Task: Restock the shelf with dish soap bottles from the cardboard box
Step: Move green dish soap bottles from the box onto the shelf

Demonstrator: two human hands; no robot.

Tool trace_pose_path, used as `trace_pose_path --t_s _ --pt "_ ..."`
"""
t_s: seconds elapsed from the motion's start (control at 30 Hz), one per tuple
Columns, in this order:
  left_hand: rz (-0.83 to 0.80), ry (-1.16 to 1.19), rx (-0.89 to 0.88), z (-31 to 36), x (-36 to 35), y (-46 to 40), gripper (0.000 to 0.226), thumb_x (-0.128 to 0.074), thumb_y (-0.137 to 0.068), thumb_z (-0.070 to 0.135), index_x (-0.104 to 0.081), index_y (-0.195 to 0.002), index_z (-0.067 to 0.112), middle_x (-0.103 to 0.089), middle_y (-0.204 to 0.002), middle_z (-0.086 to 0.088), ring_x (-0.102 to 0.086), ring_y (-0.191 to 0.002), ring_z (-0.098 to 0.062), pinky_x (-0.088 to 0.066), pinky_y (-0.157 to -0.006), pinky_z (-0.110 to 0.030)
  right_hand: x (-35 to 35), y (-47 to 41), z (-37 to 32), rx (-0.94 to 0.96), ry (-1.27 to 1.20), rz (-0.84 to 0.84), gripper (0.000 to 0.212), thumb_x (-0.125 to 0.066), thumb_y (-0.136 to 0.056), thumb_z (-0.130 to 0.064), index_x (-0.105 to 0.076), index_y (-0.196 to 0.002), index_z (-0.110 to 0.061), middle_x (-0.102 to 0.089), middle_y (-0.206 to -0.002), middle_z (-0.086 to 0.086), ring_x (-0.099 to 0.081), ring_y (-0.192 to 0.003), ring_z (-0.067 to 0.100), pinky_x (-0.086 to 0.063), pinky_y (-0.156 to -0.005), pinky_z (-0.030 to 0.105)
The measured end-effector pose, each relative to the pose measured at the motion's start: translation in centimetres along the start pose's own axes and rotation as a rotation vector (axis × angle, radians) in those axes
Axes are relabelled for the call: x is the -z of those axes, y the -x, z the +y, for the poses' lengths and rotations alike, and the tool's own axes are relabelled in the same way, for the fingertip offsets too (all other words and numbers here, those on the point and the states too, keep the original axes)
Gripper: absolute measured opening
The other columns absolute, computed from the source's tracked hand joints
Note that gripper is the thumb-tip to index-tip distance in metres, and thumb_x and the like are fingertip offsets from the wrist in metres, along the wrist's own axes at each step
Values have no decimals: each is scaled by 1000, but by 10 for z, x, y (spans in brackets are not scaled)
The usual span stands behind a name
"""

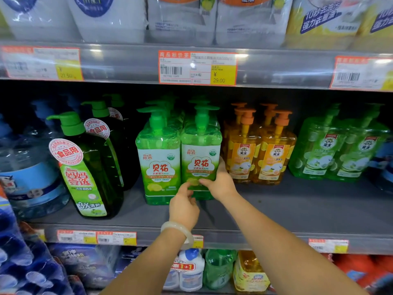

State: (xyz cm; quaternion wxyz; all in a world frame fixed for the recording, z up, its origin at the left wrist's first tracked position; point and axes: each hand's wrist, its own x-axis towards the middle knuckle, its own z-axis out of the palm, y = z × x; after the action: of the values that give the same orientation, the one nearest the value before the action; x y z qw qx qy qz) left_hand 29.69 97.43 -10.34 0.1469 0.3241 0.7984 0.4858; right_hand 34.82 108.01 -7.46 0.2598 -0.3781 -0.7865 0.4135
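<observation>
Gripping the light green dish soap bottle [201, 158] on the shelf [297, 209] with your right hand [220, 182] while your left hand [184, 204] pinches its base, you risk toppling the orange bottles [259, 154] just right of it.

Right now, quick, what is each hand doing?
Left hand: pinching the light green soap bottle low on its front.
Right hand: gripping the same bottle's lower right side.

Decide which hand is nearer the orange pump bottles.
Right. The right hand holds the light green pump bottle beside the orange pump bottles; the left hand is farther left.
</observation>
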Motion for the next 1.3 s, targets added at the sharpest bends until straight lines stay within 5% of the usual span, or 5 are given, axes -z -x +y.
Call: trace_pose_path --t_s 0.23,0.83,1.13,1.3 --pt "-32 27 -13 -4 -9 -18 55 -47 -89 -7 -39 -141 9 -57 -131 -14 -53 -122 -28 -39 -103 -29 1 -23 0 -9 13 9 84 -69 -81 -8 -17 -146 -16 -53 -134 9 -51 -123 29 -40 -101 36" --pt "-92 -99 -33 -9 -16 -35 63 -50 -88 -1 -29 -146 13 -52 -136 -13 -49 -126 -29 -39 -106 -35 -1 -38 7 -48 88 -46 90 -68 -83 -20 -8 -149 -15 -48 -141 9 -47 -127 30 -39 -102 36" --pt "-378 -572 -213 27 -30 -20 64 -60 -86 16 -32 -142 11 -38 -141 -15 -40 -130 -31 -36 -107 -37 45 15 39 22 718 -295 61 -69 -79 -19 -39 -131 -6 -44 -131 20 -42 -123 38 -43 -98 41" --pt "-492 -729 -357 87 -74 9 60 -64 -82 19 -38 -136 13 -44 -136 -13 -42 -127 -31 -40 -105 -40 112 50 61 -3 825 -258 63 -71 -78 -24 -39 -129 -6 -44 -133 16 -41 -124 36 -41 -101 42"
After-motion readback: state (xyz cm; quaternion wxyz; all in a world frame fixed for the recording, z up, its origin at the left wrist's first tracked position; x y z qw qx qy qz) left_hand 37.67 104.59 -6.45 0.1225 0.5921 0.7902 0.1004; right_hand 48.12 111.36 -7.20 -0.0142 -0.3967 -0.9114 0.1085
